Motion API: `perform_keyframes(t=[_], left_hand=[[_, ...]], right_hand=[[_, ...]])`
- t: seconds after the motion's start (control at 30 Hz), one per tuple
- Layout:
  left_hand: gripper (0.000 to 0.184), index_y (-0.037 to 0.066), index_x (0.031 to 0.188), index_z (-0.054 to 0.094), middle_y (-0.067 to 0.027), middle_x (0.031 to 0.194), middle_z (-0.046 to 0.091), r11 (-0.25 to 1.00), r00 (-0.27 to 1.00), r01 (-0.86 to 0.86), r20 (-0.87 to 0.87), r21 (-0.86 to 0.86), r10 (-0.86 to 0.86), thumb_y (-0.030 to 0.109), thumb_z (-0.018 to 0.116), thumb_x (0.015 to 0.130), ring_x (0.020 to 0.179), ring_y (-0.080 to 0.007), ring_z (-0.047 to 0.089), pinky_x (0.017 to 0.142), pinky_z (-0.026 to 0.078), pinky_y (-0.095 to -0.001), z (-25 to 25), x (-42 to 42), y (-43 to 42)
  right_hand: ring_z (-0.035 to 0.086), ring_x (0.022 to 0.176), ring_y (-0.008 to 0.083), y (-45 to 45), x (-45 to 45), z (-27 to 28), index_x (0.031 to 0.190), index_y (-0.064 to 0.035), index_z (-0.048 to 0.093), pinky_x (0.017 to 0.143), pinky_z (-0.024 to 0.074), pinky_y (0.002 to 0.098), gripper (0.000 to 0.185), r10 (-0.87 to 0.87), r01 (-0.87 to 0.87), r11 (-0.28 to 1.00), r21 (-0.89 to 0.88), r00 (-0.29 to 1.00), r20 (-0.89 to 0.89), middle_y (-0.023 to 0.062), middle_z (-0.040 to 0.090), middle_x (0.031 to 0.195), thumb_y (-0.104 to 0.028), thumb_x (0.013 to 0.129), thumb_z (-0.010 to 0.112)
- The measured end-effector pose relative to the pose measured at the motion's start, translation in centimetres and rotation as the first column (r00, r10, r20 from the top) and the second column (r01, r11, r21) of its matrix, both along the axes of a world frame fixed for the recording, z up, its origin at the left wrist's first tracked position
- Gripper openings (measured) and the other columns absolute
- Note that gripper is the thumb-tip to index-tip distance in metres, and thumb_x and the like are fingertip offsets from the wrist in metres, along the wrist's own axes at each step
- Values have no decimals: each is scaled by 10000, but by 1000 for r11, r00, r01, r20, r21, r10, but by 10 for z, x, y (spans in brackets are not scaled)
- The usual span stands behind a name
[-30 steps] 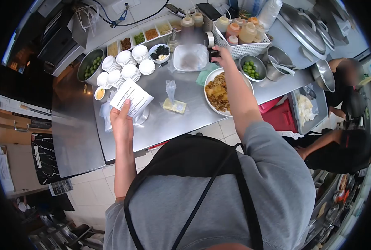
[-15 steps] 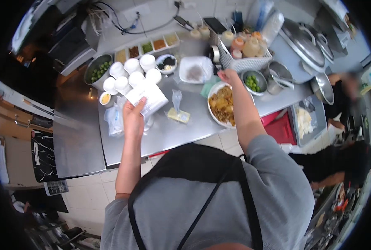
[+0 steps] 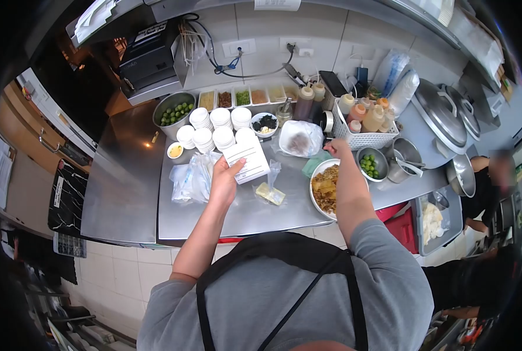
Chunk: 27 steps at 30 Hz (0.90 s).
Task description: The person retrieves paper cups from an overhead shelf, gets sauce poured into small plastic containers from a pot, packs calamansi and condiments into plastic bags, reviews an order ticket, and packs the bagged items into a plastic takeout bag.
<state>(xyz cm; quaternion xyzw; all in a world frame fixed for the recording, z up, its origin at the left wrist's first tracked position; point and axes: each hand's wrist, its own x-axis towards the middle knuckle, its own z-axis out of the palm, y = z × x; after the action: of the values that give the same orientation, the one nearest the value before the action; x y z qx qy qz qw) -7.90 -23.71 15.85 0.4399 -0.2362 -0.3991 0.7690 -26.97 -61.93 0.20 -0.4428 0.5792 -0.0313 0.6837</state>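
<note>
My left hand [image 3: 224, 178] grips a white printed paper slip [image 3: 250, 162], thumb on its face, above the steel counter. My right hand [image 3: 334, 147] reaches to the far side of the round white bowl of yellow-brown food [image 3: 325, 190]. Its fingers look curled together beside a green plastic piece [image 3: 316, 165]; whether they hold anything is hidden. Left of that hand is a clear plastic-wrapped container [image 3: 300, 139]. A small bag with pale yellow contents [image 3: 270, 193] lies between my hands. Crumpled clear plastic bags [image 3: 192, 180] rest just left of my left hand.
Stacked white cups [image 3: 220, 119], a pot of green limes [image 3: 176, 111] and topping containers [image 3: 242, 97] line the back left. At right are a white basket of squeeze bottles [image 3: 363, 130], a lime bowl [image 3: 371, 165] and a metal pitcher [image 3: 402, 161]. Another person [image 3: 489, 181] stands at far right.
The head view has tilted up, so the counter sits lower and the wall shows more. My left hand still holds the slip; my right hand stays behind the bowl with its fingers now more curled.
</note>
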Motion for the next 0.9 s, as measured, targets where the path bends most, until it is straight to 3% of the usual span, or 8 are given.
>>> perform_keyframes(t=[0.17, 0.23, 0.3, 0.43, 0.5, 0.57, 0.63, 0.9], left_hand=[[273, -9, 1056, 481, -92, 1003, 577, 1000, 1000, -7, 1, 12, 7, 12, 540, 791, 891, -146, 563, 785, 443, -280, 4, 0, -2], [275, -11, 1066, 477, -95, 1013, 574, 1000, 1000, -23, 7, 10, 23, 26, 535, 799, 899, -150, 562, 788, 442, -282, 4, 5, 3], [278, -12, 1076, 473, -97, 1023, 570, 999, 999, -37, 6, 11, 37, 40, 529, 808, 907, -153, 560, 791, 441, -284, 3, 9, 8], [294, -22, 1115, 450, -111, 1081, 540, 996, 991, -92, -96, 12, 93, 127, 469, 862, 976, -175, 533, 835, 416, -293, 1, 13, 14], [286, -23, 1114, 459, -112, 1090, 533, 997, 985, -75, -151, 19, 77, 121, 456, 867, 990, -172, 522, 843, 406, -285, 1, 13, 13], [285, -26, 1115, 461, -109, 1089, 533, 998, 996, -36, -79, 50, 40, 114, 450, 867, 987, -169, 520, 842, 404, -281, -6, 13, 4], [284, -28, 1117, 464, -106, 1087, 533, 995, 1000, 5, -15, 99, -4, 107, 445, 868, 984, -165, 519, 840, 403, -278, -10, 8, -5], [227, -6, 1030, 513, -59, 965, 567, 987, 991, 132, 2, 88, -132, 148, 429, 885, 894, -120, 539, 792, 413, -262, -11, -6, -17]], right_hand=[[543, 444, 203, 25, 24, 2, 551, -8, 579, 388, 424, 310, 101, 110, -379, 791, -480, 860, -498, 120, 546, 513, -24, 644, 543], [604, 576, 287, 12, 15, 3, 603, 8, 605, 518, 480, 362, 83, -20, -594, 370, -714, 763, -646, 184, 594, 616, -43, 633, 547], [596, 677, 348, 16, -5, 29, 689, 18, 623, 622, 485, 388, 120, -121, -670, 131, -731, 721, -682, 209, 602, 738, -64, 642, 550], [618, 656, 262, 58, -8, 90, 779, 11, 633, 567, 496, 334, 148, -212, -571, 231, -787, 760, -614, 153, 627, 732, -96, 695, 573], [567, 541, 127, 102, 14, 119, 883, -1, 625, 450, 443, 243, 181, 115, 30, 478, -878, 989, 97, 78, 614, 667, -102, 736, 594], [444, 471, 28, 148, 38, 145, 948, -17, 613, 381, 328, 167, 200, 277, 90, 708, -701, 877, 393, 15, 568, 645, -104, 769, 597], [456, 462, 48, 187, 59, 151, 972, -59, 617, 383, 325, 172, 205, 395, -1, 811, -585, 739, 546, 14, 595, 701, -101, 777, 566], [375, 404, 30, 259, 90, 163, 983, -58, 618, 355, 283, 165, 212, 394, 17, 833, -553, 684, 614, 8, 549, 631, -114, 780, 601]])
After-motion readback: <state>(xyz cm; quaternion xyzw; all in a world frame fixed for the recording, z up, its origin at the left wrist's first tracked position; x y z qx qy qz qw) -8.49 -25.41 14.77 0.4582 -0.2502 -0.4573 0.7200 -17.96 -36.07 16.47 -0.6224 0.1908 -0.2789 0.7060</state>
